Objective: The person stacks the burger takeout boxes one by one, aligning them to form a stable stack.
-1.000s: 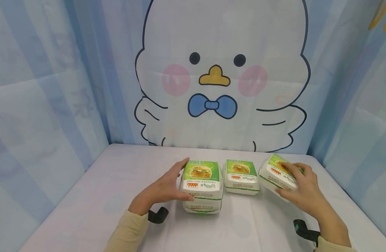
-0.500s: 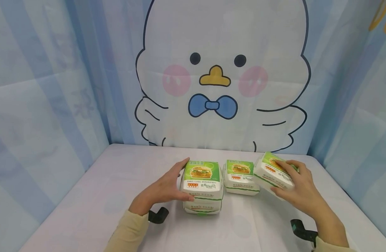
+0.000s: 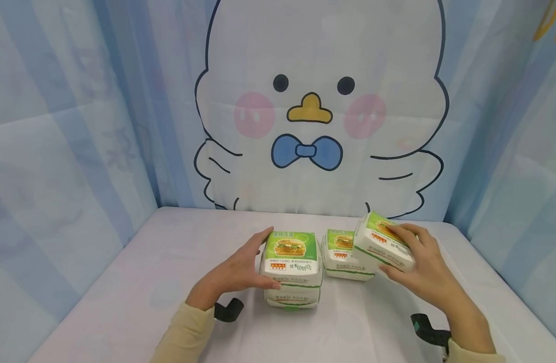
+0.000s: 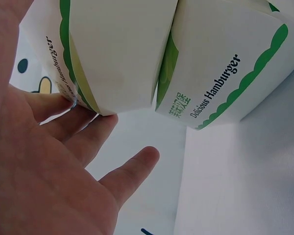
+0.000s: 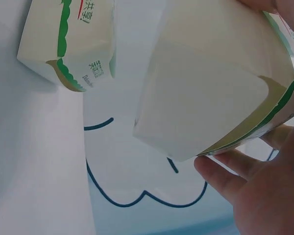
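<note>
Two hamburger boxes are stacked in the middle of the table in the head view. My left hand (image 3: 232, 272) grips the upper box (image 3: 290, 267), thumb at the front and fingers at the back. Below it sits the lower box (image 3: 290, 298). To the right of the stack, a single hamburger box (image 3: 348, 271) rests on the table. My right hand (image 3: 427, 275) holds another hamburger box (image 3: 370, 248), tilted and raised, partly covering the single box. In the right wrist view, the held box (image 5: 201, 93) shows its bare underside, with my fingertips (image 5: 208, 169) along its edge.
The white tablecloth (image 3: 169, 262) spreads around the boxes. A blue curtain with a chick drawing (image 3: 314, 176) closes off the back, and striped curtains (image 3: 55, 151) stand at the sides. Black wrist mounts (image 3: 229, 310) sit on both forearms.
My right hand has carried its box up and to the left, from beside the single box to a place overlapping it in view. The left hand and stack stay still.
</note>
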Demonstrator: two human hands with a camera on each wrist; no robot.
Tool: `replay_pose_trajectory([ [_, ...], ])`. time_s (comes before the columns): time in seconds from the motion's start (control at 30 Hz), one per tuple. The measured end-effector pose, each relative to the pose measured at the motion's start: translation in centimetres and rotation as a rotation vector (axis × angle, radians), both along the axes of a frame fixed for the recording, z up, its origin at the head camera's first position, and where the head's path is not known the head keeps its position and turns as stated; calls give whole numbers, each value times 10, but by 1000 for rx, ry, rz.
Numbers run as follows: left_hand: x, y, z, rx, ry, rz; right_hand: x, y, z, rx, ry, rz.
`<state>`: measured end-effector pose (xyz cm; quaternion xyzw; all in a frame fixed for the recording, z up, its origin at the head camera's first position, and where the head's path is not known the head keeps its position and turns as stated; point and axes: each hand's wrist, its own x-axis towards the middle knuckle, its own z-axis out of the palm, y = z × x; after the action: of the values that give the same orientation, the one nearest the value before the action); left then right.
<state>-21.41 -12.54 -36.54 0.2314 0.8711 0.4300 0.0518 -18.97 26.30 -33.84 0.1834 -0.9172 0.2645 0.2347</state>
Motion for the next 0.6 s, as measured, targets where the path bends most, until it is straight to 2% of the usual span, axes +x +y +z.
replay_pose_trajectory([
  [0.43,-1,1,-4,13,13,6,-1,-25,7,9,-2,65],
  [0.6,-1,1,-4,13,9,14,-4,-32,10,19,33,97],
])
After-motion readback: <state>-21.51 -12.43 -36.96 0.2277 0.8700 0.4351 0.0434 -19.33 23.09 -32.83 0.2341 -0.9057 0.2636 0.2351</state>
